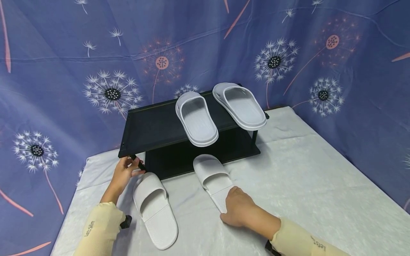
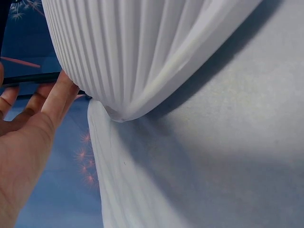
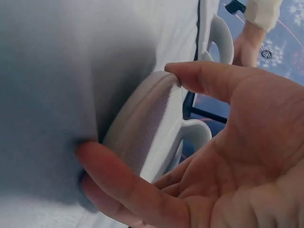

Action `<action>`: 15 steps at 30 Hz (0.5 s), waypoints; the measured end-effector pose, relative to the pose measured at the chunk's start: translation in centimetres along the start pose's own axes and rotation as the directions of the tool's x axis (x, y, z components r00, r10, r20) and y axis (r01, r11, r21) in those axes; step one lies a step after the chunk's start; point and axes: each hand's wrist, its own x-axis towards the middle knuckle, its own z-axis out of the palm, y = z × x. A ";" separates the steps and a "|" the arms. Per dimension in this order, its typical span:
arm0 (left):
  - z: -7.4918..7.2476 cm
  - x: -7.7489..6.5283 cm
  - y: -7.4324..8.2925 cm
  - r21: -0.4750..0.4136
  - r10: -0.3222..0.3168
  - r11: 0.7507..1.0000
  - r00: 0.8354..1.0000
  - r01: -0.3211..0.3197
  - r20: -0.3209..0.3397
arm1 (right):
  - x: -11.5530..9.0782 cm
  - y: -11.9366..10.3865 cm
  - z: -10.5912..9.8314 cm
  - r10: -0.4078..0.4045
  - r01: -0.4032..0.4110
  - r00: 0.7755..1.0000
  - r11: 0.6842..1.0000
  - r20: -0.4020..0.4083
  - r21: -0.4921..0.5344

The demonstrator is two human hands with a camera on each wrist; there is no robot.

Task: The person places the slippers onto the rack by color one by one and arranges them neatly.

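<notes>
A black two-tier shoe rack [image 1: 150, 126] stands against the curtain. My left hand [image 1: 126, 171] grips its front left post [image 1: 139, 164], just under the top shelf; the left wrist view shows those fingers [image 2: 56, 97] at a black bar. Close beside that hand, a white slide slipper [image 1: 160, 220] lies on the cloth, toe toward the rack. My right hand [image 1: 238, 207] holds a second white slide slipper [image 1: 211, 170] by its heel. In the right wrist view, the thumb is on one side of the heel [image 3: 142, 128] and the fingers on the other. This slipper's toe overlaps the lower shelf's front edge.
Two pale grey clogs sit on the top shelf, one near the middle [image 1: 200, 124] and one at the right end [image 1: 245, 108], heels jutting past the front edge. White cloth [image 1: 320, 185] covers the table. A blue dandelion-print curtain [image 1: 205, 42] encloses the back and sides.
</notes>
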 end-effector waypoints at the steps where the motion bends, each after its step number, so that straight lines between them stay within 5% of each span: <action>1: 0.0 0.0 0.0 -0.001 -0.001 1.000 1.000 0.001 0.001 | 0.0 0.1 -0.1 -0.001 0.001 1.000 1.000 0.001 0.012; 10: -0.1 0.0 0.0 -0.006 0.005 1.000 1.000 -0.005 0.005 | 0.0 0.6 -1.3 -0.050 0.053 0.997 0.997 -0.051 0.048; 15: -0.1 0.1 -0.2 -0.017 0.009 1.000 1.000 -0.009 0.005 | 0.2 1.1 -1.8 0.004 -0.001 0.999 0.996 -0.031 0.095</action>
